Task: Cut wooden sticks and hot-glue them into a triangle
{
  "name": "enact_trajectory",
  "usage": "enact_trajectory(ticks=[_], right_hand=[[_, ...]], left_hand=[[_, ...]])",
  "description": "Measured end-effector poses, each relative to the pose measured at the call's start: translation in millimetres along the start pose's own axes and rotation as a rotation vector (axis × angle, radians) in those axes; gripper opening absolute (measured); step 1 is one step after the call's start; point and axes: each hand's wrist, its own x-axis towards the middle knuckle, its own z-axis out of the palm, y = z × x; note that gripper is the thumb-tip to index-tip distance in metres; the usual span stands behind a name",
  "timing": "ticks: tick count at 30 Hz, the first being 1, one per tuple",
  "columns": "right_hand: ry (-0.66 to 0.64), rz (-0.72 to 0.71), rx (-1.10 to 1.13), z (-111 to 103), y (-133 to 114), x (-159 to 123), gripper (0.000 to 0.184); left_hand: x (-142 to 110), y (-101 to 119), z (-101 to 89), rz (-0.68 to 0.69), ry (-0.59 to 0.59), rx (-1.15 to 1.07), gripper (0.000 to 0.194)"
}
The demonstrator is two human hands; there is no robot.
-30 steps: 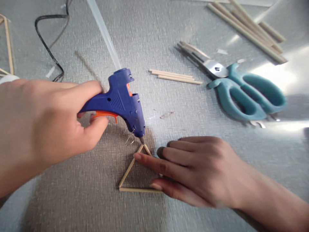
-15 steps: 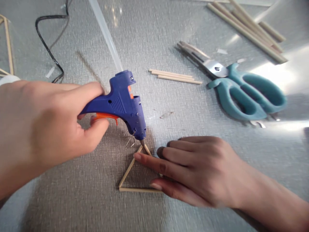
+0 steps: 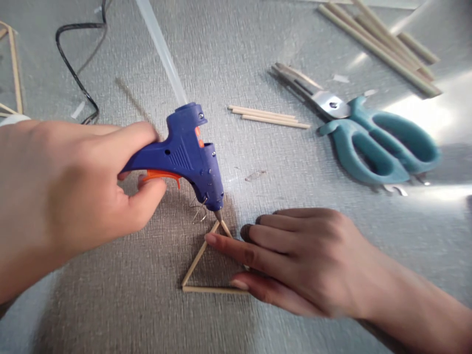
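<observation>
My left hand (image 3: 84, 182) is wrapped round the handle of a blue hot glue gun (image 3: 188, 152), a finger against its orange trigger (image 3: 162, 175). A clear glue stick (image 3: 162, 49) sticks out of the gun's back end. The metal nozzle points down and touches, or nearly touches, the top corner of a small triangle of thin wooden sticks (image 3: 199, 259). My right hand (image 3: 306, 260) holds this triangle down on the table, index fingertip on its left side and thumb at the base. The hand hides the triangle's right corner and most of its right side.
Thin cut sticks (image 3: 269, 118) lie beyond the gun. Scissors with teal handles (image 3: 379, 137) rest at the right, near thicker wooden sticks (image 3: 383, 46). A black cable (image 3: 73, 73) winds at the upper left beside another stick frame (image 3: 15, 69). White scraps dot the grey table (image 3: 129, 305).
The glue gun has tilted or lifted very slightly, its nozzle staying at the triangle's top corner. Both hands keep their hold; the view has shifted a little.
</observation>
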Motion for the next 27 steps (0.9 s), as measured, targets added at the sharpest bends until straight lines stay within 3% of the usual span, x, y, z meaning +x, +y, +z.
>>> enact_trajectory(ticks=[6,17,27], right_hand=[[-0.002,-0.002,0.000,0.2,-0.3,0.3,0.038],[-0.006,-0.010,-0.012,-0.6,-0.1,-0.5,0.037],[0.002,-0.010,-0.003,0.3,0.3,0.5,0.037]], left_hand=[[-0.6,1.6,-3.1,0.006,-0.001,0.109,0.034],[-1.7,1.9,-1.1,-0.057,-0.042,0.012,0.039],[-0.4,-1.3,-1.4,-0.030,-0.014,0.112,0.035]])
